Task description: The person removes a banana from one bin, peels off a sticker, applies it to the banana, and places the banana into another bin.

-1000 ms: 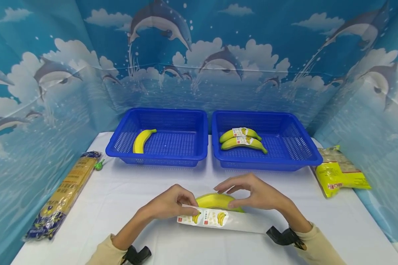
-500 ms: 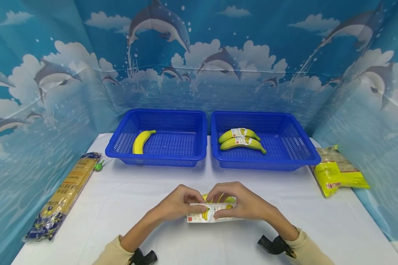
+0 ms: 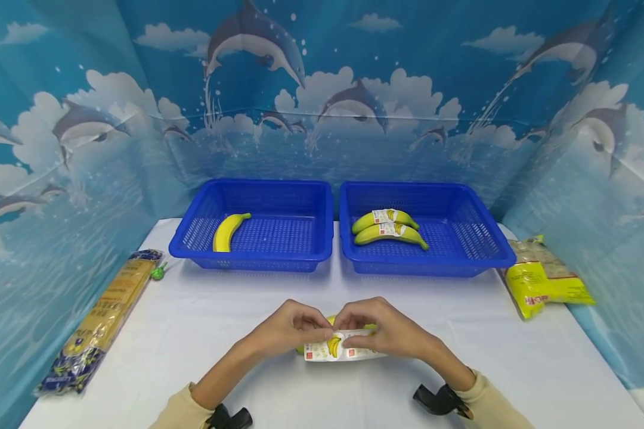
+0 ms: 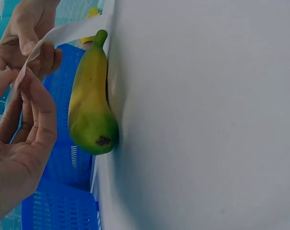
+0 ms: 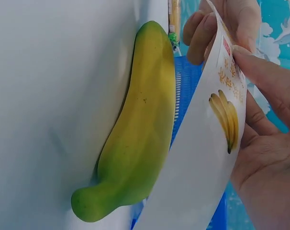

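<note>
Each hand pinches a white strip of banana stickers (image 3: 322, 353) between thumb and fingers, the left hand (image 3: 288, 329) close beside the right hand (image 3: 387, 329). The strip is printed with yellow bananas and small red marks. Its plain white length hangs down in the right wrist view. Just behind the strip, on the white table, lies a yellow banana with green ends (image 5: 138, 115); the hands and strip mostly hide it in the head view. Neither hand touches this banana in the wrist views. Whether a sticker is coming off the strip is too small to tell.
Two blue baskets stand at the back: the left basket (image 3: 263, 257) holds one plain banana (image 3: 227, 233), the right basket (image 3: 434, 267) two labelled bananas (image 3: 390, 233). A long noodle packet (image 3: 102, 316) and a small green item (image 3: 158, 273) lie left, a yellow bag (image 3: 547, 283) right.
My right hand has moved left from above the banana to the sticker strip and now pinches it beside the left hand. The strip's long tail has dropped from the head view.
</note>
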### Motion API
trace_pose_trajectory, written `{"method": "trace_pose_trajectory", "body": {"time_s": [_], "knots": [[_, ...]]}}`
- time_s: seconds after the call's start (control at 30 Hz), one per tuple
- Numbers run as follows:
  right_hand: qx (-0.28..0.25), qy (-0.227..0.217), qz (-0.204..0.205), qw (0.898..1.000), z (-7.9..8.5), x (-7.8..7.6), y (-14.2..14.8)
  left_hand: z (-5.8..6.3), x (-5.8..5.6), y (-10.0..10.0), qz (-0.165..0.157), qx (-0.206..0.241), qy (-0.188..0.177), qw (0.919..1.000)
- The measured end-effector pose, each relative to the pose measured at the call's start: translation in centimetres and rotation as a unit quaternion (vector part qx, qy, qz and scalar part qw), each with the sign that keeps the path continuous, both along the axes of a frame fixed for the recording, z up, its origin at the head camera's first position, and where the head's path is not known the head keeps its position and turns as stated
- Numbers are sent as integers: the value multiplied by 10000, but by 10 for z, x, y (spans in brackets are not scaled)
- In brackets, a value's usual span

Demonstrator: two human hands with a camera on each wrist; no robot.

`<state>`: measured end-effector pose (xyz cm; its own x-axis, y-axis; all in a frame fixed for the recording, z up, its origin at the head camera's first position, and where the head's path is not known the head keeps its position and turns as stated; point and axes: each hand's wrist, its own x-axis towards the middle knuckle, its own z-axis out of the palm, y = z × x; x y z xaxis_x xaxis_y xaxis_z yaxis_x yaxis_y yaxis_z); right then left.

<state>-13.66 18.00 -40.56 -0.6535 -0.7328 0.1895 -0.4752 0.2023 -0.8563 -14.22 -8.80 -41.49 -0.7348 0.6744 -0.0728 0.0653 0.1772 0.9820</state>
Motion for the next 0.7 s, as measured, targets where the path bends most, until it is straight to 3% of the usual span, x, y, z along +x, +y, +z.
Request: {"method": "trace_pose_trajectory", "body": {"time_s": [0.2,0.7], "knots": [[126,48,-135,9998,0,-3,2,4,-7,-12,100,14,-144,9998],[171,-2,-97,9998,-4,-2,2,-4,-12,-16,-436,168,-525,9975]]}}
